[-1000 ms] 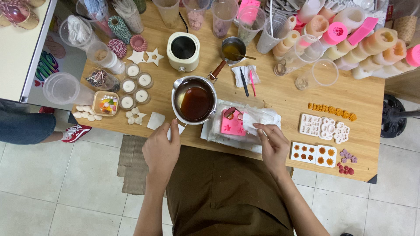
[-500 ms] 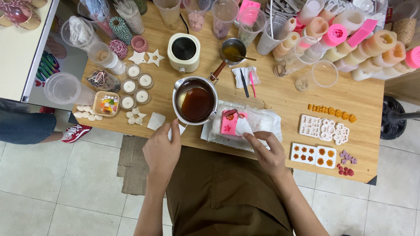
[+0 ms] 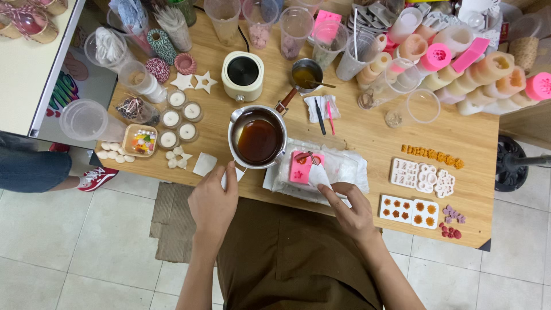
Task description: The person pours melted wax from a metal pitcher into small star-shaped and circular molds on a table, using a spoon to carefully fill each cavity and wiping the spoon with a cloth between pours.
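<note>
My left hand [image 3: 214, 202] rests at the near edge of the wooden table [image 3: 367, 129], fingers closed on a white tissue [image 3: 232, 174] just below a steel saucepan [image 3: 257, 138] of dark amber liquid. My right hand [image 3: 351, 209] pinches a folded white paper piece [image 3: 319, 175] against the pink silicone mould [image 3: 302, 166], which lies on a crumpled clear plastic sheet [image 3: 344, 163].
Behind the pan stand a cream warmer pot [image 3: 243, 74], a small steel cup [image 3: 305, 70], plastic cups and cylindrical moulds. Tealights [image 3: 178, 117] and twine spools sit left. White flower moulds [image 3: 422, 173] and filled trays [image 3: 411, 210] lie right. Another person's leg and red shoe [image 3: 94, 178] are at left.
My right hand has slid left and toward me, dragging the white paper piece from the plastic sheet onto the pink mould's edge. My left hand has stayed put.
</note>
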